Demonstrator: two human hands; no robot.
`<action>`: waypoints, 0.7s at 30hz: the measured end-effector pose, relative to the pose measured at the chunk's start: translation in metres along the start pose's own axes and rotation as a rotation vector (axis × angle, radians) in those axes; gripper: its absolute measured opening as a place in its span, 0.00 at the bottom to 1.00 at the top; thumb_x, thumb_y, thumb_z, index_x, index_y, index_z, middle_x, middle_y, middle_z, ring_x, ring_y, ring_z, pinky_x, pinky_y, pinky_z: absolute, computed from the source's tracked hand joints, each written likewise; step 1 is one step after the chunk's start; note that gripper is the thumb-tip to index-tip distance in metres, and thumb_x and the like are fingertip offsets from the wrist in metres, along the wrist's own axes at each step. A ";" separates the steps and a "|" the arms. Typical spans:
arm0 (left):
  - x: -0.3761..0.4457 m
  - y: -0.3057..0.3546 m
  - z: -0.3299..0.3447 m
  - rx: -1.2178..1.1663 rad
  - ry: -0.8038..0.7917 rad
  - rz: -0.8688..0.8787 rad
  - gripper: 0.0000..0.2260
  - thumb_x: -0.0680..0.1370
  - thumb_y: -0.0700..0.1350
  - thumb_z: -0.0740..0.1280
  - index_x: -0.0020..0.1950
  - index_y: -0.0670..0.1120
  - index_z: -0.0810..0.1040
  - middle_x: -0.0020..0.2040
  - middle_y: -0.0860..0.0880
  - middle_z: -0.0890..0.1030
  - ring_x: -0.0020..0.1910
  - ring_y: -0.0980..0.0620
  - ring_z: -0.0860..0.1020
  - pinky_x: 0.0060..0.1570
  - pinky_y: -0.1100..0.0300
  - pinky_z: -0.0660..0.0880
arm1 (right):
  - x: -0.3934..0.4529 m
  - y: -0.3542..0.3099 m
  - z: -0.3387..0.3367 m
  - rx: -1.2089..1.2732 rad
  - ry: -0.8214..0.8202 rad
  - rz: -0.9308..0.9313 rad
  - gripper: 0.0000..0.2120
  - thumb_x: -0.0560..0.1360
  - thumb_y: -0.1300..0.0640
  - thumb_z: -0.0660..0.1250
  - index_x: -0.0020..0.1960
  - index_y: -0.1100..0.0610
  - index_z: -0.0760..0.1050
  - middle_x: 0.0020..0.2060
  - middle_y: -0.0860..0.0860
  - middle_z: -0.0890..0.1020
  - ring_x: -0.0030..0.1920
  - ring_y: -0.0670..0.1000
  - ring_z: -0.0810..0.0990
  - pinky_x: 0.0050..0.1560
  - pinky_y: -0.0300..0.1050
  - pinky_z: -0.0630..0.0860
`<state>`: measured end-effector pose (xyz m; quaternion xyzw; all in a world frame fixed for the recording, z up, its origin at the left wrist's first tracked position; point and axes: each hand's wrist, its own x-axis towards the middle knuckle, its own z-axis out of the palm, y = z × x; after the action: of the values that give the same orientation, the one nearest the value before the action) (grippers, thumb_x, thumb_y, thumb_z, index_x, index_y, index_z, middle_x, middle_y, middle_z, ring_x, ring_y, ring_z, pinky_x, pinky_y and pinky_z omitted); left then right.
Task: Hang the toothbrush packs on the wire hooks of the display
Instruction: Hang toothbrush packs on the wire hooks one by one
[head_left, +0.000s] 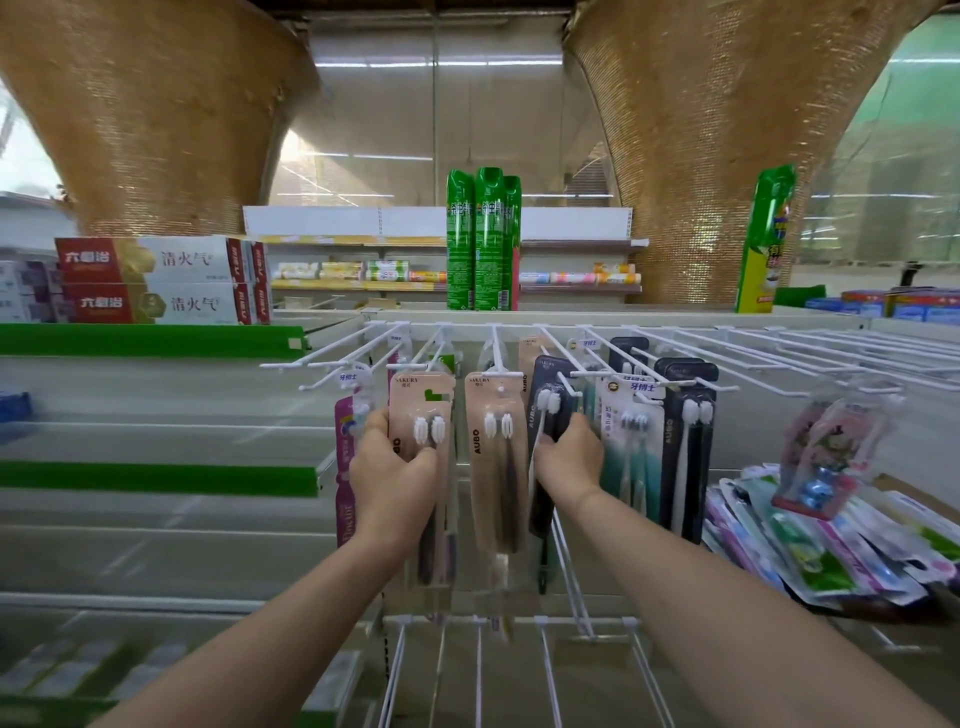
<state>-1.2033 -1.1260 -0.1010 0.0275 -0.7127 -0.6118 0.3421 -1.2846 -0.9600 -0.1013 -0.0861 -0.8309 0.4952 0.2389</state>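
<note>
While both hands are raised to the white wire hooks (519, 358) of the display, two packs are gripped at mid-height — presumably so that each punched top can be steered along its hook. In the head view, a beige toothbrush pack (423, 415) is held by the curled fingers of the left hand (392, 480), below the hooks' left end; a dark toothbrush pack (550, 410) is pinched by the right hand (569, 454), below their middle. A loose pile of packs (831, 540) — evidently stock not yet hung — lies on the shelf below the hooks' right end.
</note>
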 end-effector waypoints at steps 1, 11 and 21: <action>-0.001 -0.001 -0.001 0.000 0.001 0.000 0.16 0.75 0.37 0.70 0.51 0.59 0.74 0.48 0.53 0.83 0.48 0.52 0.82 0.51 0.45 0.82 | -0.002 0.001 0.001 0.009 0.006 0.002 0.08 0.78 0.60 0.66 0.55 0.61 0.71 0.53 0.59 0.81 0.55 0.62 0.80 0.57 0.55 0.77; -0.022 -0.002 -0.007 0.041 -0.045 0.057 0.12 0.74 0.34 0.69 0.48 0.51 0.74 0.42 0.48 0.80 0.40 0.49 0.79 0.36 0.64 0.74 | -0.035 0.006 -0.012 0.049 0.100 0.039 0.25 0.79 0.66 0.63 0.74 0.55 0.68 0.62 0.55 0.81 0.62 0.58 0.80 0.57 0.49 0.76; -0.053 0.007 0.006 -0.006 -0.137 0.071 0.14 0.73 0.33 0.68 0.48 0.53 0.74 0.42 0.49 0.81 0.42 0.47 0.79 0.41 0.51 0.77 | -0.076 0.014 -0.039 0.080 0.113 -0.028 0.30 0.78 0.66 0.62 0.78 0.55 0.62 0.61 0.56 0.80 0.56 0.57 0.80 0.55 0.49 0.76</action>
<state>-1.1629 -1.0952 -0.1186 -0.0409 -0.7330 -0.6020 0.3141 -1.2013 -0.9516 -0.1221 -0.0928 -0.7968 0.5189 0.2953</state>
